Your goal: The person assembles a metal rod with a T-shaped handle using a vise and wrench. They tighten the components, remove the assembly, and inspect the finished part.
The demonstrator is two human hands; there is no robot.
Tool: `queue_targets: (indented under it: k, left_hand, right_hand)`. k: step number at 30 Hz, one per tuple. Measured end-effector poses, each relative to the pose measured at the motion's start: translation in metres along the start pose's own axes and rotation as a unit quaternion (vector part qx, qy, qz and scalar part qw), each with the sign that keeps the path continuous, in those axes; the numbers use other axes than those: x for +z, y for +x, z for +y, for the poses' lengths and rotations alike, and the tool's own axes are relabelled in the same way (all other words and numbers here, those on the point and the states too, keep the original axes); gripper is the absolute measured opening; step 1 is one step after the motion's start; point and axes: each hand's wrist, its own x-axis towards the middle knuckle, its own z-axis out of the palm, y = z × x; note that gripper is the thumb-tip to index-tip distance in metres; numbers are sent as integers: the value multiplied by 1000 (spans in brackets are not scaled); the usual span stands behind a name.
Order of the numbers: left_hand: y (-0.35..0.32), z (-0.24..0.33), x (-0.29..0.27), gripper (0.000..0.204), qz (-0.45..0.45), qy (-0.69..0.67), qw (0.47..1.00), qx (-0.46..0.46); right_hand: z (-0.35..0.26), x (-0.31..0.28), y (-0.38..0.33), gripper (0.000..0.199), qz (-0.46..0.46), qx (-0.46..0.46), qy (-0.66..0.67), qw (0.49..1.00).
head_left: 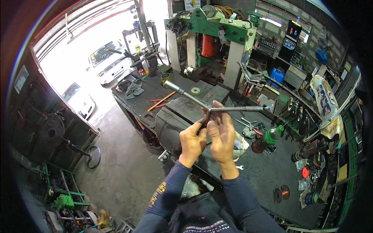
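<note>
A metal Y-shaped socket wrench (189,96) is held up above the workbench, one arm pointing far left and another to the right. My left hand (192,143) is closed round its lower leg, which is mostly hidden by my fingers. At the hub, my right hand (223,145) has its thumb and fingers about the wrench, with the right arm crossing the fingers. Behind my hands lies a dark block-like bench piece (175,116). Just right of my right hand are a crumpled cloth (241,147) and a green-capped bottle (268,139) with dark contents.
The dark workbench (264,182) carries a small spanner (239,167), a spool of copper wire (285,192) and red-handled pliers (256,131). A green press frame (211,25) stands at the back. Shelves of tools line the right. A steering wheel (93,157) is at left.
</note>
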Motion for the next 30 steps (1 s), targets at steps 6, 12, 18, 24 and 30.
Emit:
queue_targets:
  k: [6,12,18,24,30]
  left_hand:
    - [9,14,-3,29,-3,-9,1000,-9]
    - [54,18,-68,57,-72,-480,868,-107]
    - [101,16,-57,73,-218,-472,852,-58]
    - [58,26,-36,33,-115,-348,929,-53]
    - [51,18,-38,50,-81,-291,953,13]
  right_hand:
    - [36,-31,108,53,-325,358,275,831]
    - [24,-4,66,30,-172,282,187,925]
    - [32,-4,50,17,-11,184,237,954]
    - [37,-3,42,17,-13,102,193,976]
    - [16,-5,44,57,30,174,199,964]
